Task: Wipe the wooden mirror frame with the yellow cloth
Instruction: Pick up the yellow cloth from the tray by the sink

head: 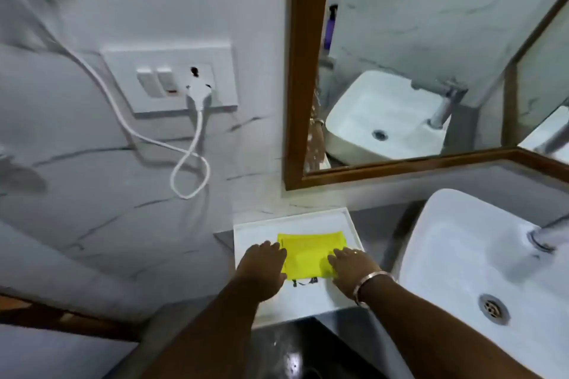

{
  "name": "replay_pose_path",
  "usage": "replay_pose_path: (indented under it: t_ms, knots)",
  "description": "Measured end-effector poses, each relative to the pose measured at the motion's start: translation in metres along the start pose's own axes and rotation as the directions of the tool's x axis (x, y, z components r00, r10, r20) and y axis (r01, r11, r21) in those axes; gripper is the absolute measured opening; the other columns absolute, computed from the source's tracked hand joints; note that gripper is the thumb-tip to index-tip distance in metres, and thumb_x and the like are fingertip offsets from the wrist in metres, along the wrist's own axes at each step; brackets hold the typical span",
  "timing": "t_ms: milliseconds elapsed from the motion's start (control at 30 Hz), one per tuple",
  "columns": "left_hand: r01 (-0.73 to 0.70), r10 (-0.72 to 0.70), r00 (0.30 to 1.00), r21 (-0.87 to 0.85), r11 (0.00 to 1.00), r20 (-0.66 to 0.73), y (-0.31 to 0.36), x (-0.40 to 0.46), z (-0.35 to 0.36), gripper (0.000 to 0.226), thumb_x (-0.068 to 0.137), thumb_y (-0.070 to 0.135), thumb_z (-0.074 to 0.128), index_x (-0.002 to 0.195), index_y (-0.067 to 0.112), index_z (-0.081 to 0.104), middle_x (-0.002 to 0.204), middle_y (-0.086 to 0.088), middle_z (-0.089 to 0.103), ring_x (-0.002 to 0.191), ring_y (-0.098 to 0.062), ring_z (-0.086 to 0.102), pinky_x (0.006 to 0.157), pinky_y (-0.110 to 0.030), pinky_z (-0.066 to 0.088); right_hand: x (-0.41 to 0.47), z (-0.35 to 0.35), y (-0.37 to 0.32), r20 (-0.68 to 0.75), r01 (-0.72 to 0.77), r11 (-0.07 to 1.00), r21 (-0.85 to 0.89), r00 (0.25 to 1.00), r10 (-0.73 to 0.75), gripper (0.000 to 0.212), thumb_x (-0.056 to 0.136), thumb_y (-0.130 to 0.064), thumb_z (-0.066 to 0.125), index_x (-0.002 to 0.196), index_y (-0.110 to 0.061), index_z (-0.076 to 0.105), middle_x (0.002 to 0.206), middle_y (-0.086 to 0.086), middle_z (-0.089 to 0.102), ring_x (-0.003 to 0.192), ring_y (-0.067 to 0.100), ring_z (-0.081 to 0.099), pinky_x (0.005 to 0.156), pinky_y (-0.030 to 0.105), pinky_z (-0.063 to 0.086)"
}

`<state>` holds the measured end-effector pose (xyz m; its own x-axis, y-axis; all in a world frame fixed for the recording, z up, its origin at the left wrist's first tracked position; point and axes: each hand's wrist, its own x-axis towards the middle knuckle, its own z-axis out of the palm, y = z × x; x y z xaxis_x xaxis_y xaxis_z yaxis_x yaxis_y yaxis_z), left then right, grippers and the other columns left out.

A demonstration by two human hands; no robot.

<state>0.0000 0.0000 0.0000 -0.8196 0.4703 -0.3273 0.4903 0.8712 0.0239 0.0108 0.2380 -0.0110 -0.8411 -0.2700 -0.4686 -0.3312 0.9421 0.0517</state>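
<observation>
A folded yellow cloth (309, 252) lies flat in a shallow white tray (351, 224) on the grey counter. My left hand (261, 268) rests palm down on the cloth's left edge, fingers spread. My right hand (351, 268), with a metal bangle at the wrist, lies palm down on the cloth's right edge. Neither hand has lifted or gripped the cloth. The wooden mirror frame (297, 71) hangs on the wall above the tray, its left bar upright and its bottom bar running to the right.
A white basin (462, 271) with a chrome tap (551, 224) stands right of the tray. On the marble wall to the left is a white switch plate (172, 80) with a plug and a looping white cable (187, 169). A second mirror meets the first at the right corner.
</observation>
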Motion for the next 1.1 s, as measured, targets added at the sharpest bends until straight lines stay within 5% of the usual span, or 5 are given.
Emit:
replay_pose_path:
  t_ms: [233,533,667,800,1100]
  knots:
    - [-0.17,0.169,0.983,0.009,0.985,0.079,-0.009,0.061,0.049,0.056,0.101,0.037,0.052,0.148,0.01,0.04,0.16,-0.014,0.029,0.146,-0.032,0.026,0.114,-0.045,0.034,0.057,0.047,0.007,0.069,-0.034,0.997,0.065,0.997,0.03,0.052,0.1,-0.018,0.032,0.149,-0.01,0.018,0.161,0.015,0.011,0.146,0.035,0.02,0.113,0.045,0.031]
    - [-0.277,0.278,0.961,0.132,0.952,0.009,-0.024,0.082,0.068,0.054,0.088,0.052,0.06,0.126,0.014,0.059,0.141,-0.012,0.05,0.132,-0.033,0.042,0.113,-0.053,0.028,0.079,0.06,0.003,0.062,-0.013,0.996,-0.088,0.998,0.019,0.045,0.097,-0.01,0.029,0.14,0.004,0.027,0.154,0.032,0.018,0.138,0.048,0.028,0.098,0.052,0.044]
    - [-0.285,0.294,0.955,0.144,0.948,-0.047,-0.023,0.08,0.064,0.028,0.092,0.031,0.055,0.11,0.014,0.068,0.121,-0.013,0.066,0.117,-0.035,0.059,0.103,-0.046,0.043,0.076,0.056,0.002,0.019,-0.027,0.998,-0.062,0.999,0.029,0.04,0.094,-0.006,0.031,0.134,-0.003,0.036,0.15,0.026,0.032,0.132,0.042,0.042,0.09,0.047,0.048]
    - [-0.256,0.249,0.949,-0.01,0.967,-0.192,-0.029,0.064,0.009,0.019,0.09,0.022,0.054,0.102,0.014,0.066,0.091,-0.009,0.069,0.085,-0.034,0.066,0.068,-0.036,0.051,0.045,0.017,-0.006,-0.053,-0.097,0.994,0.048,0.994,0.1,0.025,0.089,-0.011,0.037,0.112,-0.013,0.046,0.105,0.015,0.068,0.093,0.034,0.066,0.064,0.035,0.04]
    - [-0.219,0.134,0.842,-0.104,0.97,-0.523,-0.037,0.016,-0.167,0.021,0.101,0.036,0.048,0.117,0.026,0.058,0.114,0.0,0.061,0.106,-0.026,0.058,0.08,-0.041,0.049,-0.041,-0.147,-0.01,-0.413,-0.114,0.942,0.315,0.878,0.244,0.04,0.086,-0.048,0.037,0.102,-0.014,0.052,0.103,0.014,0.067,0.096,0.036,0.061,0.075,0.041,0.047]
